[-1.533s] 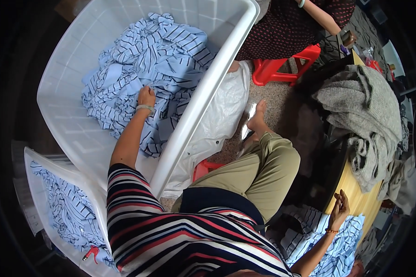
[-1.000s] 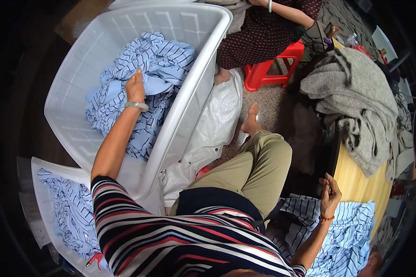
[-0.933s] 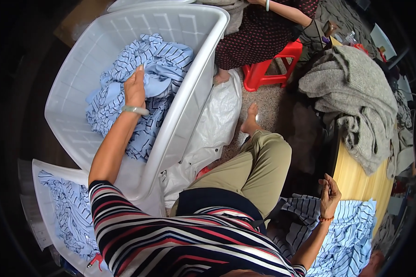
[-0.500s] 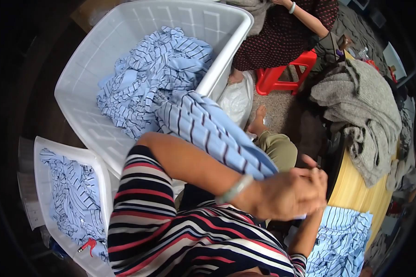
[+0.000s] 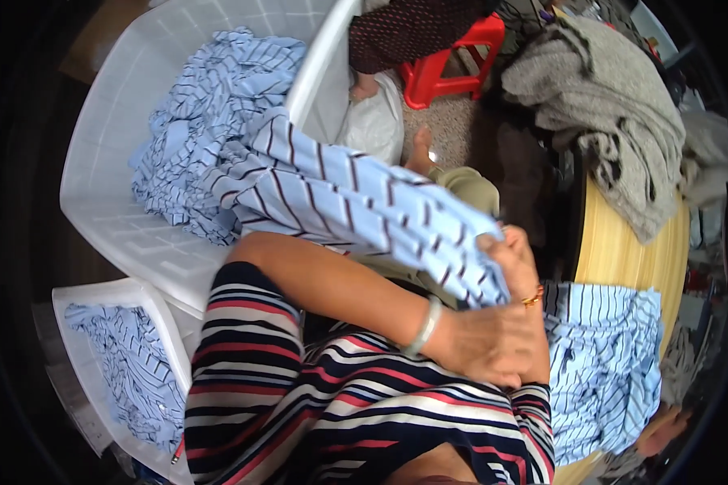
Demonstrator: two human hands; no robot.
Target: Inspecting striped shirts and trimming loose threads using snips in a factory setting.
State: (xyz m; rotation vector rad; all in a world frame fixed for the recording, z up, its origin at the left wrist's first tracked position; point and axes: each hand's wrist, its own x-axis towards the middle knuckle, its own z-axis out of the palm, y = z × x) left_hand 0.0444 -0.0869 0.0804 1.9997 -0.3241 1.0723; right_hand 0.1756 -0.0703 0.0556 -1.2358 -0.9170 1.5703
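Note:
A light blue striped cloth [image 5: 364,202] stretches from the big bin across to my right hand [image 5: 511,257], whose fingers are wrapped round its end. An orange-red bracelet sits on that wrist. My left hand [image 5: 489,343], with a pale bangle at the wrist, reaches across my body, just below the cloth's end and against my right forearm. Its fingers are smeared by motion, so their grip is unclear. The cloth's other end runs into a crumpled heap of the same striped fabric [image 5: 218,121] in the white plastic bin [image 5: 109,190].
A smaller white bin [image 5: 162,311] holds more striped fabric. On the wooden table [image 5: 623,259] lie a striped blue piece [image 5: 603,364] and a grey knitted pile [image 5: 594,89]. Someone in dark dotted clothing [image 5: 416,32] sits by a red stool [image 5: 453,73]. A white bag [image 5: 376,121] is on the floor.
My hands, close together before, have come apart: the left is lower, and the right now shows gripping the cloth. The cloth is spread wider. The whole view has shifted.

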